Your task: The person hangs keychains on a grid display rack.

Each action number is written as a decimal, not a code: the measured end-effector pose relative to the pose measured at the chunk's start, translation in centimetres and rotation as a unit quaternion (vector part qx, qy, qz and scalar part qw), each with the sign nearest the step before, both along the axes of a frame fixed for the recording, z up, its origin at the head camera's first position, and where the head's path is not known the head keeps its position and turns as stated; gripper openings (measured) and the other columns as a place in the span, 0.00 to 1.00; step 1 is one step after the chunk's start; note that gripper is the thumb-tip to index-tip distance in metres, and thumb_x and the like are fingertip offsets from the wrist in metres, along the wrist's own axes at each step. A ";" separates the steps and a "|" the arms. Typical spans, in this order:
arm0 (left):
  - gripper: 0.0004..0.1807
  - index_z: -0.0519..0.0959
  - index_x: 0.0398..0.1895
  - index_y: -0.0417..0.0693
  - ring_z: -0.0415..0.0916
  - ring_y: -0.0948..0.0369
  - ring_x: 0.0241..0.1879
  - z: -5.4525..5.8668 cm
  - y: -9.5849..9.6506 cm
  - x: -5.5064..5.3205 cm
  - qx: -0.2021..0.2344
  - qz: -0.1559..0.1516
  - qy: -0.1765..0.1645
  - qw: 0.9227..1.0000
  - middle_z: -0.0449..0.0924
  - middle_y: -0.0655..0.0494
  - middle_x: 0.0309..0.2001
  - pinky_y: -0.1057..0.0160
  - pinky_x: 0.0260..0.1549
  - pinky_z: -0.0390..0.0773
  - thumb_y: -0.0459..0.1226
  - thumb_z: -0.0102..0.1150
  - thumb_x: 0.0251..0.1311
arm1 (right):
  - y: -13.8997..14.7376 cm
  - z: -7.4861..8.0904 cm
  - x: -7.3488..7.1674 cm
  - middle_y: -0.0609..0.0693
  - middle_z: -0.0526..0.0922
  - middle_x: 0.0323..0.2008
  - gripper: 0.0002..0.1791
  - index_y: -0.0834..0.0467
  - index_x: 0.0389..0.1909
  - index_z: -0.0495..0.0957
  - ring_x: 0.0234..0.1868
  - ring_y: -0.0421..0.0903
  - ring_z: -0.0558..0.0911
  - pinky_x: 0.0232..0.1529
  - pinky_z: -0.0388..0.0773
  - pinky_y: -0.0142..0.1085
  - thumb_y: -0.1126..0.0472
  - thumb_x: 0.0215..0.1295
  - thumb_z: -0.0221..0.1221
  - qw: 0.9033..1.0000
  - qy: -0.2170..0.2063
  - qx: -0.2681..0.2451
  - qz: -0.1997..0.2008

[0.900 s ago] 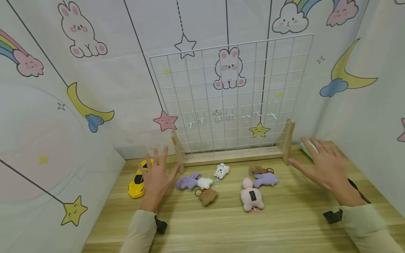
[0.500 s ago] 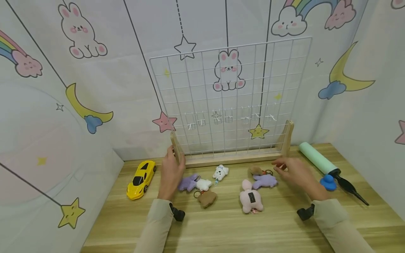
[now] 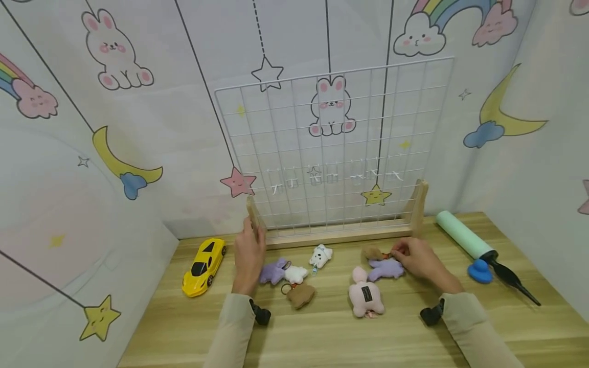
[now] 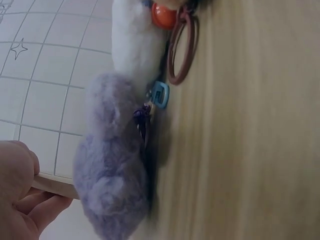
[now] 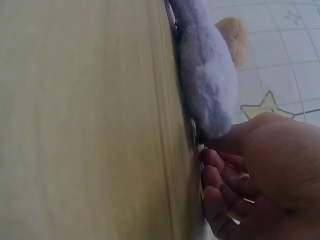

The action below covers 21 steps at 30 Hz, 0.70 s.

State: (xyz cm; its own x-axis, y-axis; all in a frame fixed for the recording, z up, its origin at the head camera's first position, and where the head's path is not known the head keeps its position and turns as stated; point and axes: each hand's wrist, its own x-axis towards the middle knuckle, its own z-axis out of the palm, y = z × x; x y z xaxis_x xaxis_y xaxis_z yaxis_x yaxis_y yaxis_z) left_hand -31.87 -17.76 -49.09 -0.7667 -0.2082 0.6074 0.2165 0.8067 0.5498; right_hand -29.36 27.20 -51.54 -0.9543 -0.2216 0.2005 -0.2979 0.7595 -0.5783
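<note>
Fingers of the left hand [image 3: 249,257] grip the pale wooden upright [image 3: 250,206] of the white wire grid rack [image 3: 344,144], likely steadying it. Right hand [image 3: 420,259]: fingers curled at the small dark keyring [image 3: 388,254] of the brown fuzzy plush toy [image 3: 371,253], pinch unclear; that toy lies on the wood-grain tabletop [image 3: 331,340] behind a purple fuzzy plush toy [image 3: 385,269], keyring rightward, probably handy for grasping.

Camera layout
Head view faces forward and down over the desk [image 3: 317,340]; wrist views, near and rolled sideways, share its wire grid [image 3: 322,148].
</note>
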 end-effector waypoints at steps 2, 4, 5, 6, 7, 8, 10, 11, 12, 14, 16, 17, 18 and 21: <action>0.19 0.75 0.65 0.35 0.91 0.35 0.39 -0.2 -0.3 0.2 0.001 0.001 -0.002 1.000 0.89 0.26 0.43 0.40 0.32 0.89 0.34 0.62 0.77 | 0.0 -0.1 0.0 0.47 0.87 0.30 0.05 0.60 0.39 0.87 0.31 0.38 0.79 0.33 0.75 0.32 0.62 0.74 0.68 1.000 -0.012 -0.007 0.008; 0.19 0.74 0.66 0.35 0.91 0.35 0.39 -0.2 -0.5 0.5 0.007 -0.003 -0.008 1.000 0.89 0.26 0.43 0.40 0.32 0.89 0.34 0.60 0.79 | 0.2 -0.2 -0.1 0.47 0.86 0.32 0.06 0.60 0.41 0.87 0.32 0.38 0.79 0.34 0.76 0.32 0.61 0.74 0.68 0.999 -0.028 -0.015 0.019; 0.19 0.74 0.67 0.35 0.91 0.35 0.39 -0.3 -0.5 0.6 0.011 -0.004 -0.012 1.000 0.89 0.26 0.44 0.40 0.33 0.89 0.35 0.60 0.79 | 0.4 -0.2 -0.2 0.48 0.86 0.33 0.06 0.60 0.42 0.87 0.33 0.39 0.79 0.35 0.76 0.31 0.60 0.74 0.68 0.999 -0.035 -0.019 0.024; 0.19 0.74 0.67 0.35 0.91 0.35 0.40 -0.3 -0.6 0.7 0.016 -0.006 -0.015 1.000 0.89 0.26 0.44 0.40 0.33 0.89 0.35 0.59 0.79 | 0.5 -0.3 -0.2 0.48 0.86 0.34 0.06 0.60 0.43 0.87 0.34 0.39 0.79 0.35 0.77 0.31 0.60 0.73 0.69 0.998 -0.042 -0.024 0.028; 0.19 0.74 0.67 0.35 0.91 0.36 0.41 -0.3 -0.6 0.8 0.021 -0.006 -0.019 1.000 0.89 0.27 0.45 0.40 0.35 0.89 0.36 0.59 0.80 | 0.6 -0.4 -0.3 0.48 0.85 0.34 0.06 0.59 0.44 0.87 0.34 0.40 0.79 0.36 0.77 0.31 0.60 0.73 0.69 0.998 -0.049 -0.029 0.031; 0.19 0.74 0.67 0.35 0.91 0.36 0.41 -0.3 -0.6 0.8 0.024 -0.006 -0.021 0.999 0.89 0.27 0.45 0.39 0.35 0.89 0.35 0.59 0.80 | 0.7 -0.4 -0.3 0.48 0.85 0.35 0.07 0.59 0.44 0.87 0.35 0.40 0.79 0.37 0.77 0.31 0.60 0.73 0.70 0.998 -0.053 -0.032 0.033; 0.19 0.75 0.67 0.36 0.91 0.36 0.41 -0.3 -0.6 0.9 0.027 -0.004 -0.023 0.999 0.89 0.27 0.45 0.40 0.35 0.89 0.36 0.59 0.80 | 0.7 -0.5 -0.3 0.48 0.85 0.35 0.07 0.59 0.44 0.87 0.35 0.39 0.80 0.37 0.78 0.31 0.60 0.72 0.70 0.997 -0.056 -0.040 0.036; 0.18 0.75 0.66 0.36 0.91 0.36 0.40 -0.3 -0.6 0.9 0.025 -0.004 -0.022 0.999 0.89 0.27 0.44 0.39 0.35 0.89 0.36 0.59 0.80 | 0.8 -0.6 -0.3 0.49 0.86 0.35 0.06 0.59 0.43 0.87 0.35 0.39 0.80 0.37 0.77 0.31 0.60 0.72 0.71 0.997 -0.055 -0.044 0.035; 0.18 0.75 0.66 0.36 0.91 0.36 0.39 -0.3 -0.6 0.9 0.023 -0.005 -0.020 1.000 0.89 0.27 0.43 0.40 0.34 0.89 0.35 0.59 0.80 | 0.8 -0.6 -0.2 0.49 0.86 0.34 0.06 0.59 0.42 0.87 0.34 0.39 0.80 0.36 0.77 0.31 0.61 0.71 0.71 0.997 -0.056 -0.050 0.032; 0.18 0.75 0.65 0.36 0.90 0.37 0.38 -0.2 -0.5 0.8 0.018 -0.007 -0.017 1.000 0.89 0.28 0.42 0.40 0.33 0.88 0.35 0.59 0.80 | 0.9 -0.6 -0.2 0.49 0.86 0.34 0.06 0.59 0.41 0.87 0.34 0.38 0.80 0.36 0.77 0.31 0.60 0.71 0.71 0.997 -0.056 -0.054 0.029; 0.18 0.75 0.66 0.36 0.90 0.37 0.36 -0.2 -0.4 0.6 0.016 -0.009 -0.016 1.000 0.89 0.29 0.40 0.41 0.32 0.88 0.35 0.59 0.80 | 1.1 -0.5 -0.1 0.50 0.86 0.34 0.07 0.60 0.40 0.86 0.34 0.39 0.80 0.35 0.77 0.31 0.60 0.72 0.71 0.996 -0.063 -0.063 0.020; 0.18 0.75 0.66 0.36 0.90 0.37 0.36 -0.2 -0.4 0.5 0.014 -0.009 -0.017 1.000 0.89 0.29 0.40 0.41 0.32 0.88 0.35 0.59 0.80 | 1.2 -0.4 -0.1 0.50 0.87 0.34 0.07 0.59 0.40 0.86 0.34 0.39 0.81 0.35 0.78 0.31 0.59 0.72 0.70 0.996 -0.065 -0.067 0.013; 0.18 0.75 0.66 0.37 0.90 0.37 0.36 -0.2 -0.3 0.5 0.015 -0.009 -0.018 1.000 0.89 0.29 0.40 0.41 0.32 0.88 0.35 0.59 0.80 | 1.3 -0.3 -0.1 0.51 0.87 0.35 0.08 0.59 0.41 0.86 0.34 0.39 0.82 0.36 0.78 0.31 0.58 0.73 0.70 0.995 -0.068 -0.071 0.005; 0.19 0.75 0.67 0.37 0.90 0.37 0.36 -0.2 -0.2 0.3 0.017 -0.008 -0.019 1.000 0.89 0.29 0.40 0.41 0.31 0.88 0.35 0.59 0.80 | 1.6 0.1 -0.1 0.53 0.88 0.38 0.10 0.60 0.43 0.85 0.38 0.41 0.84 0.38 0.80 0.32 0.57 0.75 0.69 0.993 -0.072 -0.088 -0.012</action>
State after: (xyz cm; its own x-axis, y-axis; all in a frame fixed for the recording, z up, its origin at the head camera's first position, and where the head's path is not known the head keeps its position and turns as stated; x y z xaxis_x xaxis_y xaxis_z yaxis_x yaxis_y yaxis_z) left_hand -31.54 -17.92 -49.32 -0.7926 -0.2161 0.5701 0.2070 0.7841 0.5851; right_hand -29.45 28.83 -51.42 -0.9804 -0.1720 0.0957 -0.1858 0.6484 -0.7383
